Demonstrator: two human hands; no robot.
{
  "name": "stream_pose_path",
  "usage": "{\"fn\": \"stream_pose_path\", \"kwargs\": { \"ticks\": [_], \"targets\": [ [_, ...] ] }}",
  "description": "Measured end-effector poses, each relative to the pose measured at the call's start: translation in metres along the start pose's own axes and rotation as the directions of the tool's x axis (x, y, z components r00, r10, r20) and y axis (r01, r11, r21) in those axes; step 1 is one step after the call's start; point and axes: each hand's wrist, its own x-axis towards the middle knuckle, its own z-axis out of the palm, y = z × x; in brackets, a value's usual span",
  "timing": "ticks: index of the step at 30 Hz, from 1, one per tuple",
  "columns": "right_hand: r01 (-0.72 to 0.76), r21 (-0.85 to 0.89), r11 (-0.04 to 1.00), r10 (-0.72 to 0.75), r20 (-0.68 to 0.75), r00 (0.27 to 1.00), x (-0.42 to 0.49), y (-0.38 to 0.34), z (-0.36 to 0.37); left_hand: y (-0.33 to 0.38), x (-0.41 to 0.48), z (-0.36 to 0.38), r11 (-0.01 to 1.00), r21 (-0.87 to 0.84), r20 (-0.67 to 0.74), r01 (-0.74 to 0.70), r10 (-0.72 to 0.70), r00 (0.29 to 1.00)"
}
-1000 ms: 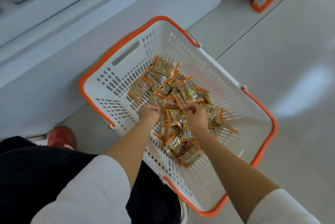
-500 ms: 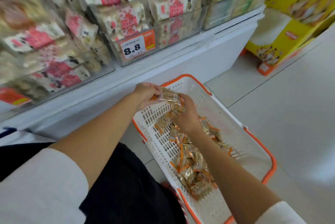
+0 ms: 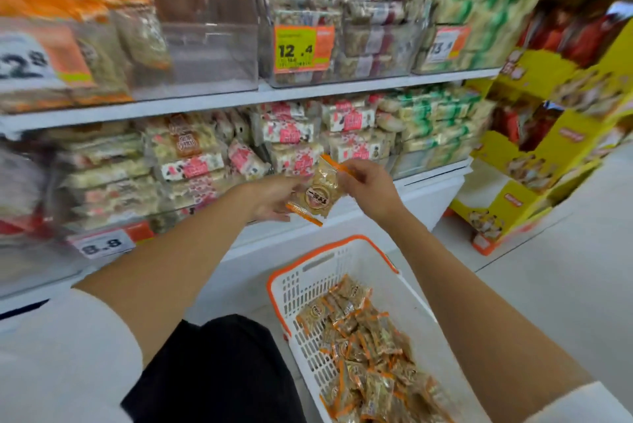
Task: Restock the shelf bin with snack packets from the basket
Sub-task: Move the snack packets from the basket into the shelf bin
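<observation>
The shelf [image 3: 342, 91] of clear bins is standing just behind the basket [image 3: 308, 289]. The basket is sitting on the floor, and a heap of snack packets [image 3: 370, 354] is lying inside it. Above the basket's far end, my left hand [image 3: 270, 198] is holding the lower edge of a single packet [image 3: 318, 194], and my right hand [image 3: 368, 184] is pinching its upper orange end. The single packet is hanging tilted between them, well above the basket and not in any bin.
</observation>
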Motion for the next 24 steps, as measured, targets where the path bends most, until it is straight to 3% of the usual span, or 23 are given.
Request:
{"fn": "stream_pose_path", "kwargs": {
  "ticks": [4, 7, 10, 13, 17, 21, 24],
  "targets": [
    [0.11, -0.024, 0.994, -0.108, 0.052, 0.993, 0.027, -0.055, -0.005, 0.042, -0.035, -0.018, 0.957, -0.104, -0.029, -0.27, 0.268, 0.963],
    [0.167, -0.013, 0.986, -0.167, 0.018, 0.986, 0.045, -0.095, -0.001, 0.068, -0.058, -0.036, 0.918, -0.058, -0.192, -0.392, 0.375, 0.907],
    [0.133, 0.122, 0.984, -0.116, -0.135, 0.984, 0.063, -0.131, 0.002, 0.088, -0.081, -0.057, 0.904, -0.003, -0.18, -0.427, 0.42, 0.89],
    [0.111, 0.245, 0.963, -0.063, -0.196, 0.979, 0.081, -0.163, 0.005, 0.108, -0.102, -0.083, 0.883, 0.002, -0.183, -0.469, 0.461, 0.868],
    [0.185, 0.217, 0.959, -0.144, -0.192, 0.971, 0.114, -0.206, 0.012, 0.143, -0.125, -0.123, 0.834, 0.102, -0.262, -0.542, 0.548, 0.794],
    [0.102, 0.359, 0.928, -0.067, -0.11, 0.992, 0.155, -0.241, 0.027, 0.171, -0.139, -0.17, 0.773, -0.003, -0.401, -0.635, 0.581, 0.709],
    [0.149, 0.21, 0.966, -0.155, 0.009, 0.988, 0.186, -0.257, 0.04, 0.185, -0.141, -0.201, 0.777, 0.153, -0.468, -0.61, 0.601, 0.648]
  ]
}}
